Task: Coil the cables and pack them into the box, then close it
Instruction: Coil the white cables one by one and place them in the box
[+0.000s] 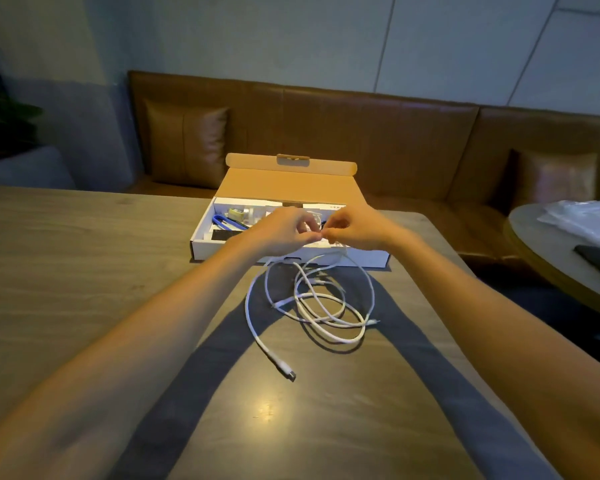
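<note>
Table (84, 271): wood-grain top, filling the lower view.

Box (222, 251): flat white carton at 12 o'clock on table, open; brown lid (284, 185) tipped back toward 12. Inside, at 9 o'clock end: blue loop (222, 221), yellowish item (237, 213), black strip (226, 235). Remainder hidden behind hands.

Cable (326, 317): white, outside box, sprawled in loose overlapping loops on table just at 6 o'clock of box. Plug (286, 370) lying free at 7 o'clock of loops. Upper strands rising toward 12, up to hands.

Left hand (281, 233): above box front wall, fingers curled narrow, gripping cable strand at fingertips.

Right hand (355, 230): just at 3 o'clock of left hand, nearly touching it; thumb and forefinger pinched tight on same white strand. Exact grip point small and blurred.

Sofa (361, 133): brown leather, beyond table at 12 o'clock; cushion (186, 143) at 11, second cushion (556, 178) at 2.

Round table (534, 237): at 3 o'clock, well apart; clear plastic bag (586, 216) lying on it.
</note>
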